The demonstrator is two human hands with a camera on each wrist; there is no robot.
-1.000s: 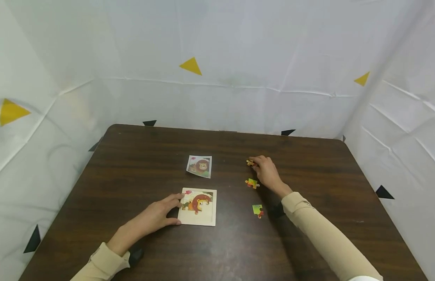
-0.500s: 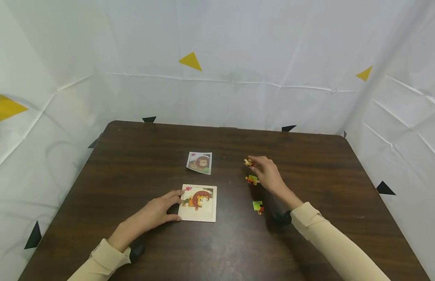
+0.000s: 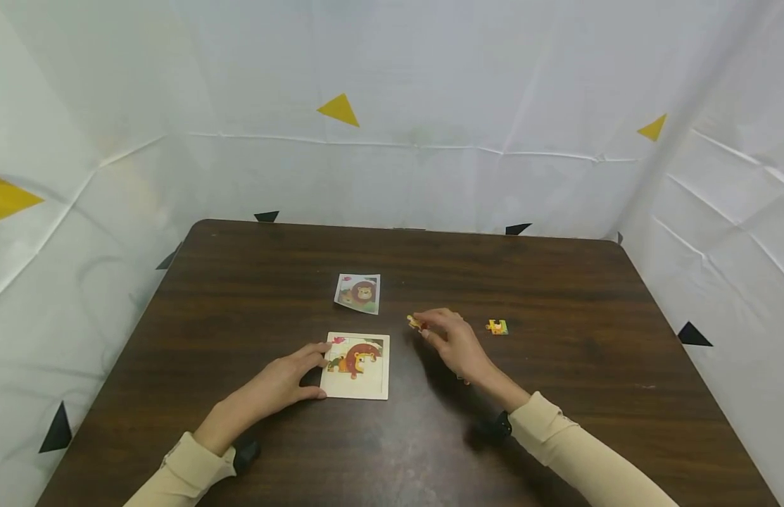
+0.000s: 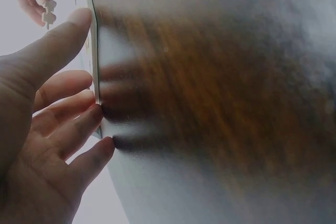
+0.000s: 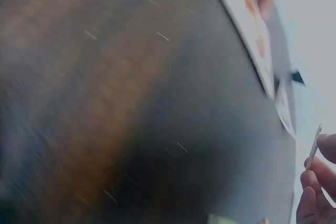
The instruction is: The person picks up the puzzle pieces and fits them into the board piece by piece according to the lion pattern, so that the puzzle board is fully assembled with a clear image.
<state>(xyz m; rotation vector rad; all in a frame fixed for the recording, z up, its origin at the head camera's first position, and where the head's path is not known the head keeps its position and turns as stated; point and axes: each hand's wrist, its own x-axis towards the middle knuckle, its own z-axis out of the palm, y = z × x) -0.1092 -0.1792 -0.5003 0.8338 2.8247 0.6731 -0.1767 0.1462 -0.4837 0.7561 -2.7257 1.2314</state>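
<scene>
My right hand (image 3: 457, 346) pinches a puzzle piece (image 3: 412, 322) between thumb and fingers, above the table to the right of the board. In the right wrist view the same piece (image 5: 313, 149) shows edge-on. My left hand (image 3: 276, 382) rests with relaxed fingers and thumb against the left edge of a square jigsaw board (image 3: 374, 386). Part of a lion picture fills the board's upper half; pale wood shows below. In the left wrist view, the fingertips of my left hand (image 4: 58, 114) touch the board's side (image 4: 95, 72).
A small lion picture card (image 3: 359, 294) with a curled lower edge lies behind the board. One loose puzzle piece (image 3: 497, 327) lies right of my right hand. Another piece (image 3: 463, 380) peeks out under that wrist, mostly hidden. White sheeting (image 3: 417, 183) surrounds the dark wooden table (image 3: 259, 282).
My right hand has lifted its puzzle piece and carried it left and nearer, towards the board. A loose piece it covered before now shows at right. My left hand stays put.
</scene>
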